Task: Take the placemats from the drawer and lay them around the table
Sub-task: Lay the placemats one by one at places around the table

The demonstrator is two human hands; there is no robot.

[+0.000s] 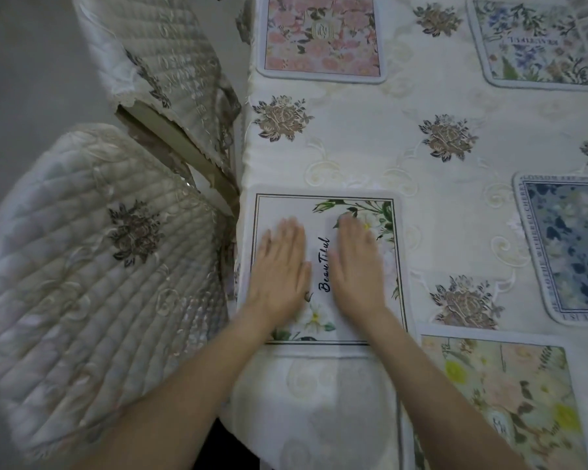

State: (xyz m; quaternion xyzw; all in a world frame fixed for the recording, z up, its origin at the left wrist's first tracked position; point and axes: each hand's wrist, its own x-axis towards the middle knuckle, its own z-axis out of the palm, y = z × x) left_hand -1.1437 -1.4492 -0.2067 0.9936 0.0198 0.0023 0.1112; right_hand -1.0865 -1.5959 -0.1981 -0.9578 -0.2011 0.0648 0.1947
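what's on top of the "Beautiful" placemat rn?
Both hands lie flat on the Beautiful placemat: left hand, right hand. The print beneath the palms is hidden.

1. White placemat (360,205) with green leaves, white flowers and script "Beautiful": lies flat at the table (370,147) edge right in front of you, your left hand (279,266) and right hand (357,266) pressed flat on it, fingers straight.
2. Pink floral placemat (321,35): flat, further along the same edge.
3. Blue-green botanical placemat (533,42): flat, far side, top right, slightly rotated.
4. Dark blue floral placemat (564,245) with lettered border: flat at right, cut off by the frame.
5. Yellow-and-peach floral placemat (510,401): flat, just beside your white one, lower right, tilted.
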